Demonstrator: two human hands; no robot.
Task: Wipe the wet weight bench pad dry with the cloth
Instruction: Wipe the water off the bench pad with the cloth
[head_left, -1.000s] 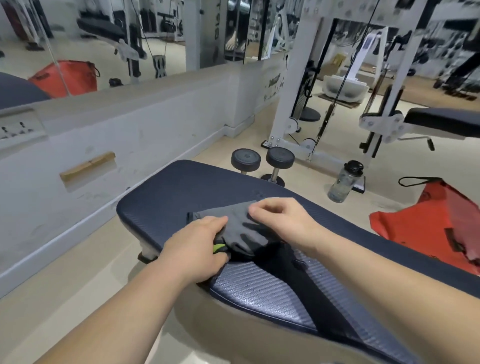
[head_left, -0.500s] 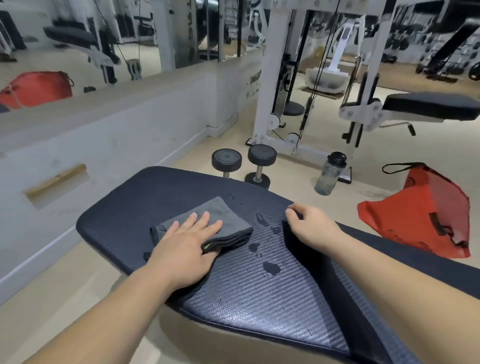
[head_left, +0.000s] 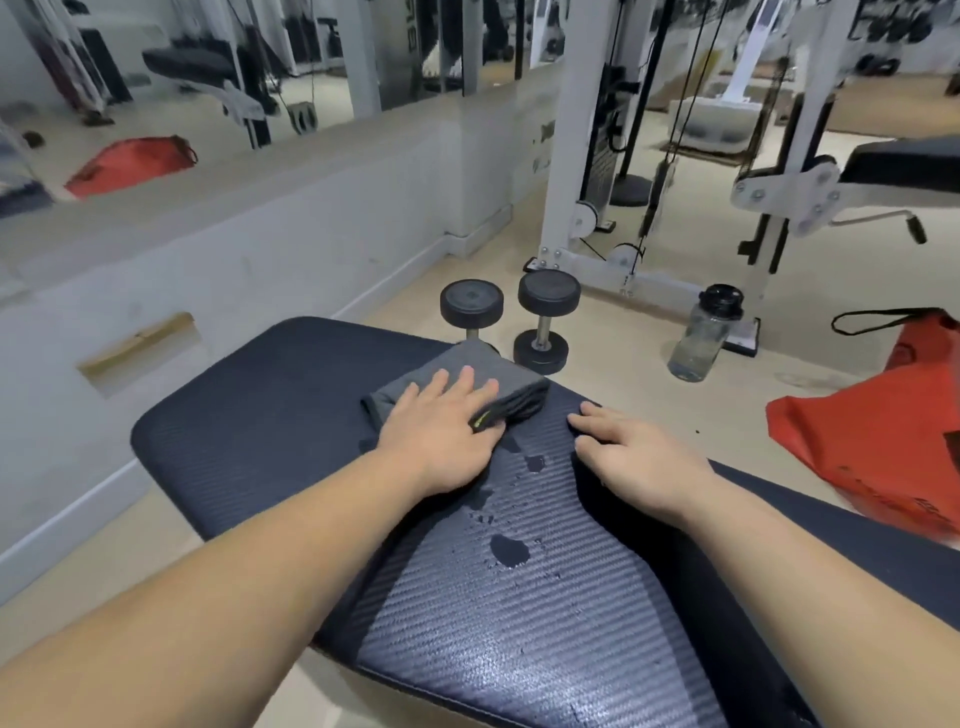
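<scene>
A dark blue weight bench pad (head_left: 270, 415) fills the lower middle of the head view. Water drops and small puddles (head_left: 509, 550) lie on its ribbed centre. A folded grey cloth (head_left: 483, 370) with a green tag sits near the pad's far edge. My left hand (head_left: 441, 431) lies flat on the cloth, fingers spread, pressing it onto the pad. My right hand (head_left: 631, 457) rests palm down on the pad just right of the cloth, fingers curled over the seam of a darker strip.
Two black dumbbells (head_left: 540, 325) stand on the floor beyond the pad. A clear water bottle (head_left: 704, 332) stands to their right, and a red bag (head_left: 878, 441) lies at the right. A white cable machine (head_left: 576, 156) and a low white wall (head_left: 208, 249) border the area.
My left hand has slid the cloth away from me and to the right along the pad. My right hand let go of the cloth and now rests on the pad. Wet spots are uncovered.
</scene>
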